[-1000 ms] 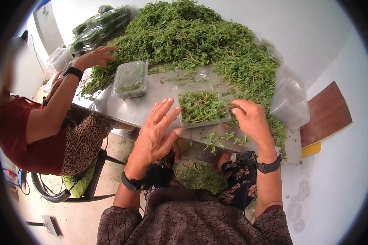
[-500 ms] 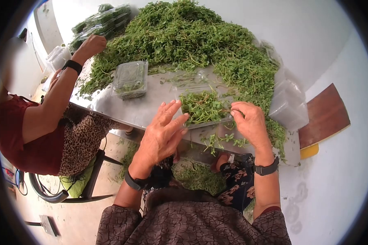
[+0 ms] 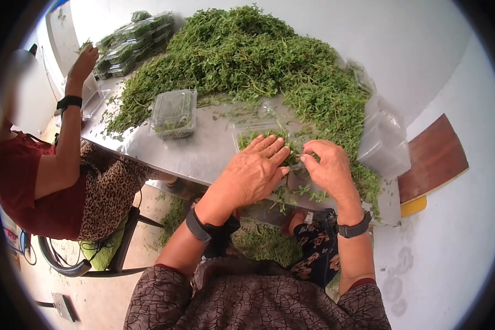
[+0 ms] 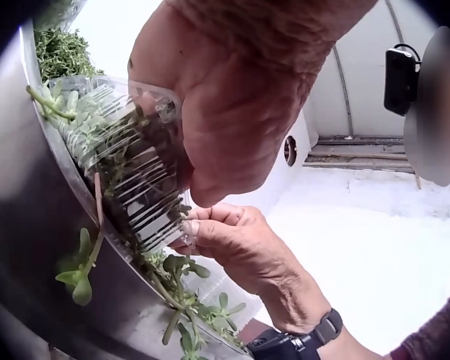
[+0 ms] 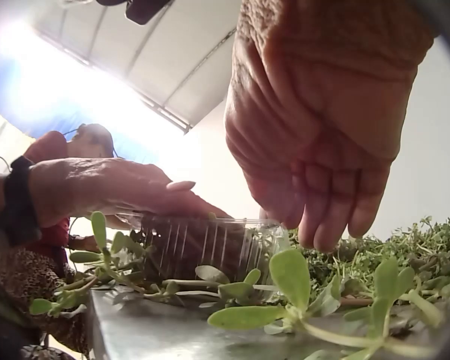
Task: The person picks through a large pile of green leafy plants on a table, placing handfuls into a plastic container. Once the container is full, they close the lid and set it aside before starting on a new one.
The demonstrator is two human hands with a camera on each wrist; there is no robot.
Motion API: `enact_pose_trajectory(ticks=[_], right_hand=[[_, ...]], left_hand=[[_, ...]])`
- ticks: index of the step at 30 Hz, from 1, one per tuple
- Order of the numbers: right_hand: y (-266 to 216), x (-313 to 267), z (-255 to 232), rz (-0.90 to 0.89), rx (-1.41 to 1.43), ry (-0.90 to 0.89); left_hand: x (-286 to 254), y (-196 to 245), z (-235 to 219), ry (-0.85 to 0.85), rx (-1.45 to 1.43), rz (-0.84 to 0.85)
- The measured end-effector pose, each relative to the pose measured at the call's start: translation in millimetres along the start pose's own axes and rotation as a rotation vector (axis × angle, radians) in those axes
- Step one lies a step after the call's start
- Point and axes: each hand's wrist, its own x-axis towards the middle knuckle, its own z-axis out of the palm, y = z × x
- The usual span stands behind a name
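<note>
A clear plastic clamshell box (image 4: 146,199) filled with purslane (image 3: 252,137) stands near the table's front edge. My left hand (image 3: 253,170) lies over it with fingers extended, pressing on the greens and hiding most of them. At the box's right side my right hand (image 3: 330,168) pinches a purslane stem between thumb and forefinger. From the right wrist view, the box's ribbed wall (image 5: 202,247) shows under the left hand. Loose purslane sprigs (image 4: 82,262) hang over the table edge in front of the box.
A large purslane heap (image 3: 247,60) covers the back of the metal table (image 3: 203,151). A lidded box (image 3: 173,115) stands left of centre, filled boxes (image 3: 135,41) are stacked behind, and empty boxes (image 3: 385,137) at right. Another person (image 3: 55,170) sits at left, lifting a sprig.
My left hand has moved right from the box's left side onto the greens. My right thumb and forefinger have closed on a stem. The other person's raised hand has moved left, away from the heap.
</note>
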Motion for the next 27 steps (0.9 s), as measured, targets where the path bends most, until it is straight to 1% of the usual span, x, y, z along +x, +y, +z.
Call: enact_pose_trajectory(ticks=[1, 2, 4, 5, 7, 11, 13, 14, 16, 17, 19, 26, 27], right_hand=[[-0.7, 0.5, -0.8, 0.023, -0.023, -0.034], [-1.3, 0.9, -0.6, 0.024, -0.023, -0.034], [-2.2, 1.3, 0.6, 0.009, -0.048, -0.027], [-2.3, 1.5, 1.5, 0.009, -0.048, -0.027], [-2.5, 2.6, 3.5, -0.062, -0.088, -0.002], [-5.1, 7.5, 5.0, -0.114, -0.092, -0.005], [-5.5, 9.4, 5.7, -0.188, -0.112, -0.029], [-6.0, 10.4, 5.8, -0.192, -0.112, -0.032], [-7.4, 11.6, 5.5, -0.261, -0.184, -0.035], [-8.3, 12.5, 4.8, -0.261, -0.184, -0.038], [-9.7, 15.4, 3.8, -0.302, -0.305, -0.074], [-6.7, 27.8, 11.9, -0.351, -0.369, -0.103], [-9.1, 29.0, 10.1, -0.352, -0.405, -0.131]], left_hand=[[0.2, -0.2, 1.2, -0.018, -0.001, -0.011], [0.8, 0.1, 0.5, -0.018, -0.001, -0.01], [1.4, 1.3, -1.2, -0.092, -0.029, -0.061], [1.2, 1.3, -0.9, -0.092, -0.029, -0.061], [0.6, 0.8, -0.3, -0.097, -0.017, -0.054], [0.2, 0.4, 1.2, -0.082, -0.018, -0.061], [-0.1, 0.6, 1.7, -0.08, -0.008, -0.058], [-0.2, 0.7, 2.1, -0.078, -0.008, -0.061], [-0.6, 1.0, 3.2, -0.065, -0.009, -0.063], [-0.5, 1.3, 3.0, -0.065, -0.009, -0.065], [0.2, 2.2, 1.6, -0.061, -0.018, -0.066], [1.1, 3.9, 0.3, -0.047, -0.044, -0.076], [1.1, 3.7, 0.6, -0.048, -0.05, -0.079]])
